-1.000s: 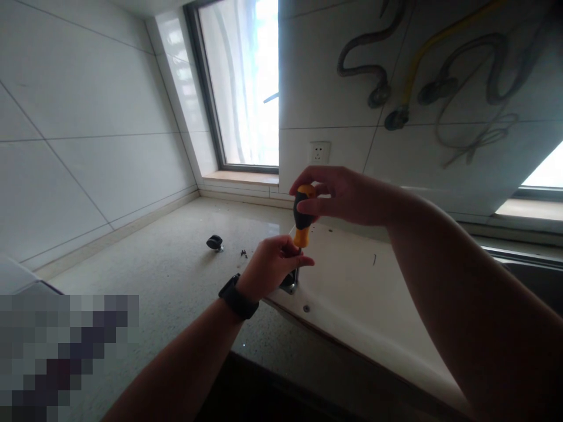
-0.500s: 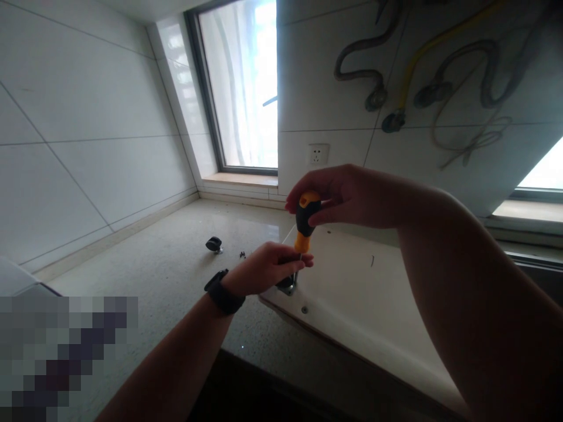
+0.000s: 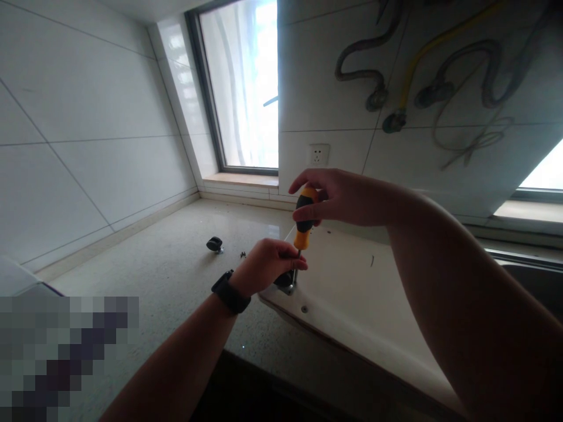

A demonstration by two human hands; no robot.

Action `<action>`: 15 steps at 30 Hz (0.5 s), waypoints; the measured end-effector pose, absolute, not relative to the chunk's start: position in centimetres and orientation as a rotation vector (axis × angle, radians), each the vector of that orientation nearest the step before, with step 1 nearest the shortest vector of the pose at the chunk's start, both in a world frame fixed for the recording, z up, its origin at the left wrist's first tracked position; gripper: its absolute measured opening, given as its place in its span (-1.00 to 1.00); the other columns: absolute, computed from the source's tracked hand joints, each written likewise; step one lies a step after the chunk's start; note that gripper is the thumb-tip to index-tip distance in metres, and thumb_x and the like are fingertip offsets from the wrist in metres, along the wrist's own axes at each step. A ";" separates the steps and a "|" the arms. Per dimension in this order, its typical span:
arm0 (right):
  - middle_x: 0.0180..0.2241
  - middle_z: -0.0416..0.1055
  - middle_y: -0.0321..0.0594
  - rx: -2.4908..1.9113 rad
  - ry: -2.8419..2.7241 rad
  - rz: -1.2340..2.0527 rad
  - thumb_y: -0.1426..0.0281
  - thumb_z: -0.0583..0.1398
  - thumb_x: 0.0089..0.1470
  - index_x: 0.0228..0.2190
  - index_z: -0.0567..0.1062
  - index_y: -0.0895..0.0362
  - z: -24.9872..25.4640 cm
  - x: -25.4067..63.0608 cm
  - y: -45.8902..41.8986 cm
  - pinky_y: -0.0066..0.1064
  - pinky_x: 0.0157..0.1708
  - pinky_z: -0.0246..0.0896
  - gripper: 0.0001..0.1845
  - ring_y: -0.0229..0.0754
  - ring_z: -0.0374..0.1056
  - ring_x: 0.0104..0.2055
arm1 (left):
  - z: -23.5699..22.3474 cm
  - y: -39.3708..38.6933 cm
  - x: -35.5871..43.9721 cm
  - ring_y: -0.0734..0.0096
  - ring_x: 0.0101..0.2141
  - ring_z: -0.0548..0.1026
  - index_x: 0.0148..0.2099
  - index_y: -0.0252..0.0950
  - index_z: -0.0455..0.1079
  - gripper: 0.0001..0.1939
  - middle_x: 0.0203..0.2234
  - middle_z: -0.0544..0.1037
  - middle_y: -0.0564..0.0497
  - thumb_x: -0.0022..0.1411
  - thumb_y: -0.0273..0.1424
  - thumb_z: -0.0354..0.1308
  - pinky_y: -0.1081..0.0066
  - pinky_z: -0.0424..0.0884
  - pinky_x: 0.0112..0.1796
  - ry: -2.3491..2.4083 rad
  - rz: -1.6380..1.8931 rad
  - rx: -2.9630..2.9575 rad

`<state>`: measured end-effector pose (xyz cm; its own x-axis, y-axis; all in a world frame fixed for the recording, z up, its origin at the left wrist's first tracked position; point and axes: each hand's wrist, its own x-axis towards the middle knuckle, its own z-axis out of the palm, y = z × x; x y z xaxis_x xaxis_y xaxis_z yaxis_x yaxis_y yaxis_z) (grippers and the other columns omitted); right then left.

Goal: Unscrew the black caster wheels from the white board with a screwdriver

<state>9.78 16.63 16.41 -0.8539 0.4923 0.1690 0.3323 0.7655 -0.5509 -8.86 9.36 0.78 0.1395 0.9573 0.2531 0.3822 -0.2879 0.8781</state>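
My right hand [image 3: 336, 196] is closed around the orange-and-black handle of a screwdriver [image 3: 301, 239], its index finger raised off the grip. The screwdriver stands nearly upright, slightly tilted, with its tip down. My left hand [image 3: 273, 264], with a black watch on the wrist, pinches the thin metal shaft below the handle. Under that hand, a black caster wheel [image 3: 284, 279] with a metal plate sits at the corner of a white panel [image 3: 352, 281]. The shaft reaches down to this plate; the exact contact with a screw is too small to tell.
Another black caster [image 3: 214, 244] lies on the speckled counter [image 3: 185, 293], near several small screws [image 3: 243, 255]. One hole [image 3: 304, 309] shows in the panel near its edge, and a thin dark piece [image 3: 372, 261] lies on it. Behind are a window, a wall socket [image 3: 317, 154] and hoses.
My right hand has shifted its grip on the handle, thumb now across its front and index finger lifted. My left fingers have closed more around the shaft.
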 end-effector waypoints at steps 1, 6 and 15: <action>-0.33 0.57 -0.20 -0.664 -2.648 0.748 0.07 0.36 0.01 -0.08 0.43 0.09 16.4 9.8 16.6 -0.31 -0.42 0.38 -0.48 -0.11 0.50 -0.37 | 0.7 9.4 -8.8 0.30 -0.25 0.64 -0.26 -0.28 0.61 -0.84 -0.29 0.70 -0.03 0.18 -0.29 0.39 0.31 0.51 -0.16 1.291 1.128 1.773; -0.39 0.54 -0.25 -0.672 -2.652 0.624 0.02 0.40 -0.09 -0.23 0.46 0.09 16.6 10.1 16.8 -0.33 -0.45 0.29 -0.49 -0.15 0.45 -0.40 | 0.9 9.3 -8.4 0.32 -0.28 0.62 -0.30 -0.29 0.60 -0.85 -0.33 0.69 -0.03 0.16 -0.30 0.39 0.30 0.49 -0.15 1.302 1.164 1.778; -0.25 0.52 -0.20 -0.575 -2.782 0.507 0.03 0.25 0.12 -0.02 0.46 0.06 16.8 10.3 16.0 -0.33 -0.40 0.20 -0.51 -0.18 0.38 -0.35 | 0.7 9.1 -8.1 0.50 -0.50 0.44 -0.46 -0.33 0.41 -0.66 -0.55 0.53 0.10 0.06 -0.23 0.47 0.44 0.34 -0.42 1.415 1.243 1.829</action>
